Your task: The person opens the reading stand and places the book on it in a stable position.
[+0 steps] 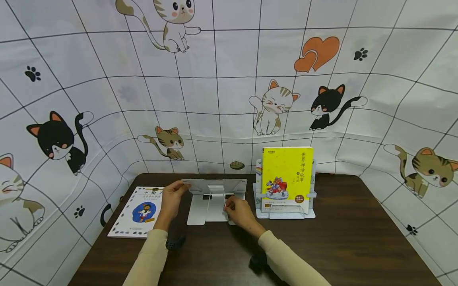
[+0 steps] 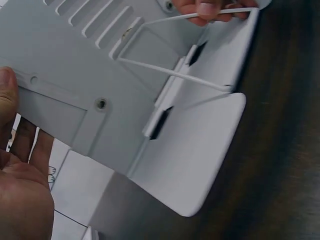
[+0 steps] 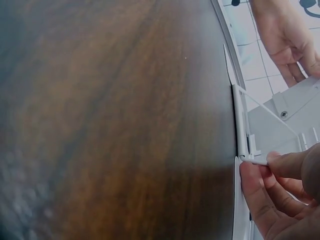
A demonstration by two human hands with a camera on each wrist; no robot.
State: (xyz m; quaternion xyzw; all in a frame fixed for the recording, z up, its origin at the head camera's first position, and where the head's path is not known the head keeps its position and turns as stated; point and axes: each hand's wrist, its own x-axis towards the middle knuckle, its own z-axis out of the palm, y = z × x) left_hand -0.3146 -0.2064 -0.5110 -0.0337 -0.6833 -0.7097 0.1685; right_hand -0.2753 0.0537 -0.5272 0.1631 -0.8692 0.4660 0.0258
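A white bookstand (image 1: 216, 212) stands on the table with its back panel (image 2: 60, 85) raised above its flat base (image 2: 185, 150). My left hand (image 1: 171, 203) grips the panel's upper left corner, thumb (image 2: 6, 95) on the near face and fingers behind. A white wire support (image 2: 180, 76) runs from slots in the panel down to the base edge. Its right side is pinched between the thumb and fingers of my right hand (image 1: 240, 213), low beside the base. In the right wrist view, the right fingertips (image 3: 250, 172) are at the wire's lower end.
To the right, a yellow book (image 1: 288, 167) stands upright on another white stand (image 1: 310, 214). A white book with a blue circle (image 1: 137, 212) lies flat at the left, beside my left forearm. Behind the dark wooden table (image 1: 350, 238) hangs a cat-patterned cloth (image 1: 236, 95).
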